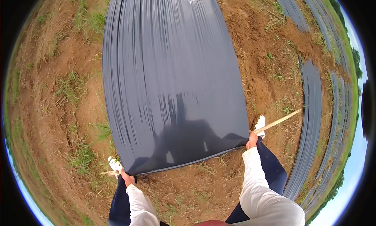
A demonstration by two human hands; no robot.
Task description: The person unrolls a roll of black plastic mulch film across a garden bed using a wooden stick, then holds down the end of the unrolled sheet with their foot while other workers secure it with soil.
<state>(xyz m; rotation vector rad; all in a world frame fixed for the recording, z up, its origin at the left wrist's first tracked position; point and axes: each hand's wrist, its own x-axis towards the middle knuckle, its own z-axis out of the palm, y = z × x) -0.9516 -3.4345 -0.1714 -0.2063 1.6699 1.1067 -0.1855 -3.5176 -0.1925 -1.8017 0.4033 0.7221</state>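
A wide sheet of black plastic mulch film stretches away from me over the soil, streaked with creases and carrying my shadow near its close edge. My left hand is closed at the film's near left corner. Beside it a short end of pale wood sticks out to the left. At the near right corner my right hand is closed, and a long pale wooden stick juts outward from there. Whether both wood ends belong to one pole is hidden. The fingers are partly covered by the film.
White shoes show beyond my hands, one on each side. Reddish-brown soil with grass tufts flanks the film. To the right run several film-covered rows, with trees and sky at the far edge.
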